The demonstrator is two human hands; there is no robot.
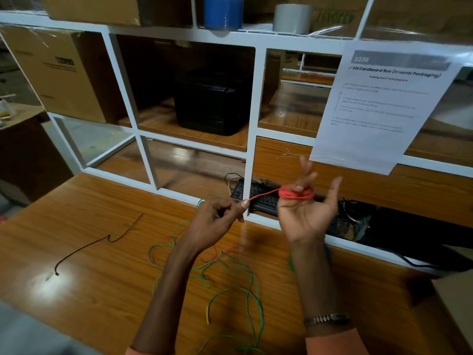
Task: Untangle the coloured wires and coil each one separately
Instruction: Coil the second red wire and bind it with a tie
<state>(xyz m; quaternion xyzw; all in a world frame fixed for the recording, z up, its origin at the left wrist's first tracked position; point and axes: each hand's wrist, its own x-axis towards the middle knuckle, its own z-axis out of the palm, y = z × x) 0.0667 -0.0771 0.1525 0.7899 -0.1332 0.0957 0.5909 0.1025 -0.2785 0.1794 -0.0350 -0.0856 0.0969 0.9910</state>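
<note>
A red wire point(297, 194) is wound in a small coil round the fingers of my right hand point(304, 219), which is raised palm up; one finger bends over the coil and the others point up. A taut stretch of the red wire runs left to my left hand point(215, 221), which pinches it between thumb and fingers. Below my forearms a green wire point(230, 288) lies in loose tangled loops on the wooden table point(102, 290); bits of red show among the loops. A dark wire point(84, 249) lies alone at the left.
A white shelf frame point(250, 149) stands just behind my hands. Behind it are a black keyboard point(263, 201) and dark cables. A printed sheet point(384, 103) hangs at the right; a black box point(212, 101) and cardboard boxes fill the shelves.
</note>
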